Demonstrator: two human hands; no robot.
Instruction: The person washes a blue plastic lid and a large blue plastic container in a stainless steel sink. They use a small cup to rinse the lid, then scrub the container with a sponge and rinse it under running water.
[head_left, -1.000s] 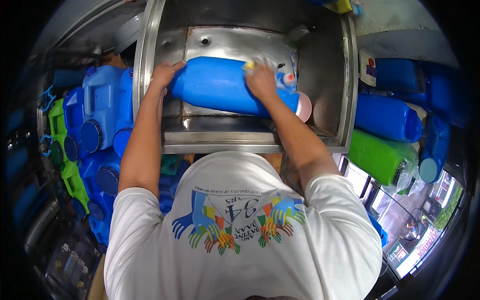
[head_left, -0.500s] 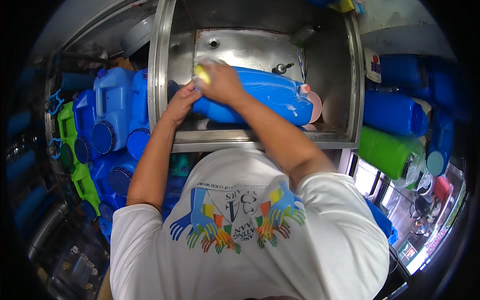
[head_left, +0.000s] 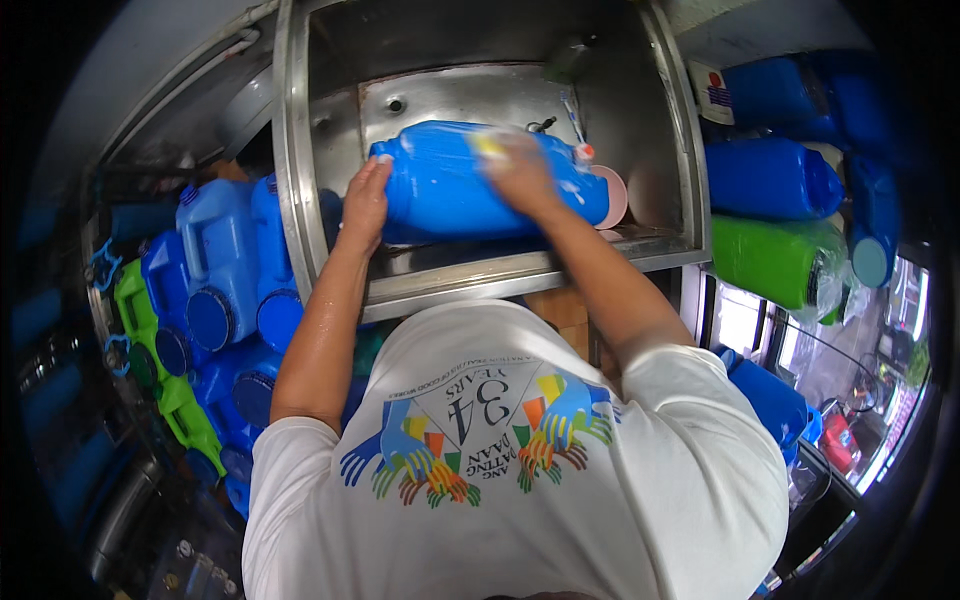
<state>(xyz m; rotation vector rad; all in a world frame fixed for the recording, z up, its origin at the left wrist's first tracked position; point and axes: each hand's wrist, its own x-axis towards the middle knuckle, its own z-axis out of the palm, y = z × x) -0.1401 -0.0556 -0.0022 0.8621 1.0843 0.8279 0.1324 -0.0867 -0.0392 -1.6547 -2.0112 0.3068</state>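
Note:
A blue plastic container (head_left: 440,190), wet with suds, lies on its side in the steel sink (head_left: 292,140). My left hand (head_left: 366,198) is closed on its left end. Across the upper face sits my right hand (head_left: 518,175), motion-blurred, closed round a yellow sponge (head_left: 488,144). A pink bowl (head_left: 615,192) shows beside the container's right end. Behind the container are a dark tap-like fitting (head_left: 543,125) and a thin upright object (head_left: 572,115) against the sink's right part.
Several blue and green jugs (head_left: 215,240) are stacked at the left. More containers, blue (head_left: 765,180) and green (head_left: 760,260), lie at the right, some partly in clear plastic. A window or doorway (head_left: 880,380) shows at the lower right.
The sponge in my right hand was beside my left hand half a second ago and has moved right to the container's middle. My left hand still grips the left end.

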